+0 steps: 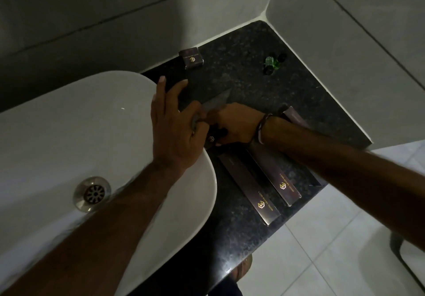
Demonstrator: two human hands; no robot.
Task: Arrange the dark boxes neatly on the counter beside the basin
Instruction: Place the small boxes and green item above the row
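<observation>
Both forearms reached in over the basin [69,134]. A long dark box [212,111] lay on the table [241,70], pinched between left hand [174,134] and right hand [232,124] — each grip closed on it. Just beyond the right grip lay two laid boxes [264,185] — squaring it parallel to them would serve best.

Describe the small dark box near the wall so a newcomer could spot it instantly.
Start at the white basin and follow its far rim onto the black speckled counter. At the counter's back left edge, by the grey wall, sits the small square dark box with a gold logo. It is short and squarish and lies alone, whereas the other dark boxes are long, narrow ones near the front edge.
</observation>
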